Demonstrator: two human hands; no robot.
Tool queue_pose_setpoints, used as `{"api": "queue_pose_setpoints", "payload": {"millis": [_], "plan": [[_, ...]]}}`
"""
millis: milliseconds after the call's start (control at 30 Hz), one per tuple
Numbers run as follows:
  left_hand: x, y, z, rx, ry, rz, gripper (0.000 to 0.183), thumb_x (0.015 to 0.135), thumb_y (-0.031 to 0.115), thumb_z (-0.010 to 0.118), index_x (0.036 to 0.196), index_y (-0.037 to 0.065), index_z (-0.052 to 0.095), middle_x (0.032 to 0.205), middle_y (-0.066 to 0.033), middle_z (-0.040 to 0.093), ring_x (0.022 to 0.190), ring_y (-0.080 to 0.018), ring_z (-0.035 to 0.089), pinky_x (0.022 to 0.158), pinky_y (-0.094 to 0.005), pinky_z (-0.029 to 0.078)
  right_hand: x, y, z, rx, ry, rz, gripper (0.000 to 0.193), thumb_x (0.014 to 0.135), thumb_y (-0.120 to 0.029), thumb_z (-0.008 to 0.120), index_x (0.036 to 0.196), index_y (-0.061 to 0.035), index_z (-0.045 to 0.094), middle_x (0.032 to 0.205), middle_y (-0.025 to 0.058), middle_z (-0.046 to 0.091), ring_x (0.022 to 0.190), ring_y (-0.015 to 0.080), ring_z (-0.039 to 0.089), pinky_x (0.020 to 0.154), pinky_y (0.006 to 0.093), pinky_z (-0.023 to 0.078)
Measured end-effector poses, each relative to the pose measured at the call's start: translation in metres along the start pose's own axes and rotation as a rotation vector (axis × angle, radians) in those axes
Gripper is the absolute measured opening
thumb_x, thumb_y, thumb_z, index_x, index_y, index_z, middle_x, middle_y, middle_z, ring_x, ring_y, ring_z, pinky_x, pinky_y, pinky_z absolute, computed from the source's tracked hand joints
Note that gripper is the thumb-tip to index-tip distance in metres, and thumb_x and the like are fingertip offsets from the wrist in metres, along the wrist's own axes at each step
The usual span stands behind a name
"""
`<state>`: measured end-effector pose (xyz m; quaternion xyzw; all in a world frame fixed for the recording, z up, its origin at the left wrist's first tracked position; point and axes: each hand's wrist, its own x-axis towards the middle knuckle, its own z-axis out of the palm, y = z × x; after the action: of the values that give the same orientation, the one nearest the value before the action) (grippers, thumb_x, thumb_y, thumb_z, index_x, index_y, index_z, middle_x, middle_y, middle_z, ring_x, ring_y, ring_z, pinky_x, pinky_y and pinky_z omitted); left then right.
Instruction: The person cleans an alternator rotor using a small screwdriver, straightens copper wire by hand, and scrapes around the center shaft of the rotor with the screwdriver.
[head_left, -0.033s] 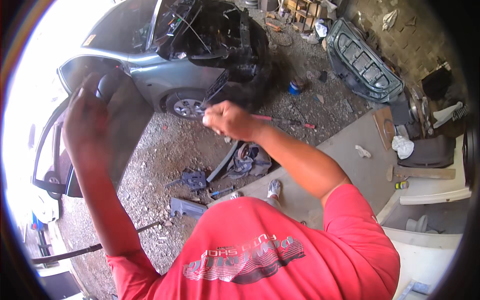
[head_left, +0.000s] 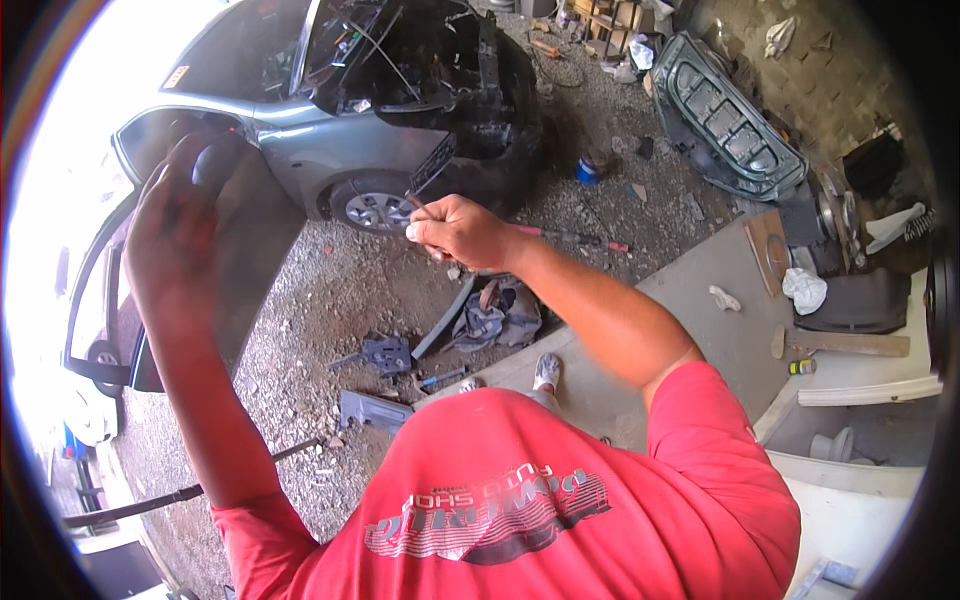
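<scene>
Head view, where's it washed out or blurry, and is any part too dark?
In the head view, white glare burns out the left side; in the same view, the left hand looks soft and hazy, the right hand clearer; also in the head view, the stripped end of the car sinks into shadow, and the fisheye picture has black corners.

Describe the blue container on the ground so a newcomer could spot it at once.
Find the grey car with its front end laid open. On the gravel between that front end and the green car panel sits a round container. Its bright blue side sets it apart from the dark scrap nearby.
</scene>
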<state>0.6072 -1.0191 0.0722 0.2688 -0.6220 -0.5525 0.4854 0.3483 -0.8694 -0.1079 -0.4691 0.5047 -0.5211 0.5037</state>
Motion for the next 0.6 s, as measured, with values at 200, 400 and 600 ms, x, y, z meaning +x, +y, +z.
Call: {"api": "queue_pose_setpoints", "payload": {"millis": [200,400,600], "plan": [[0.002,0.015,0.035,-0.039,0.052,-0.044,0.042,0.103,0.018,0.057,0.138,-0.005,0.062,0.104,-0.0027,0.071,0.103,-0.0135,0.068,0.08,-0.0297,0.052,-0.017,0.003,-0.024,-0.17,0.006,-0.099,0.036,0.107,-0.028,0.061,0.076,-0.0098,0.058,0.067,-0.0075,0.048,0.062,0.0041,0.043,0.06,0.0254,0.038],[0.026,0.04,0.013,1.326,-0.178,0.921,0.032,0.09,0.017,0.072,0.121,0.014,0.072,0.116,-0.0044,0.074,0.103,-0.0235,0.071,0.086,-0.0351,0.059,-0.029,0.014,-0.034,-0.136,0.114,-0.014,0.038,0.106,-0.033,0.063,0.077,-0.0099,0.061,0.066,-0.0084,0.048,0.063,0.0034,0.043,0.057,0.0269,0.036],[0.032,0.034,-0.02,1.335,-0.264,0.995,0.038,0.104,0.007,0.055,0.14,-0.007,0.056,0.096,-0.0053,0.06,0.09,-0.0165,0.059,0.079,-0.0249,0.051,-0.021,0.006,-0.039,-0.212,0.014,-0.018,0.036,0.107,-0.027,0.064,0.075,-0.01,0.063,0.064,-0.0093,0.048,0.062,0.003,0.043,0.056,0.0256,0.036]]}}
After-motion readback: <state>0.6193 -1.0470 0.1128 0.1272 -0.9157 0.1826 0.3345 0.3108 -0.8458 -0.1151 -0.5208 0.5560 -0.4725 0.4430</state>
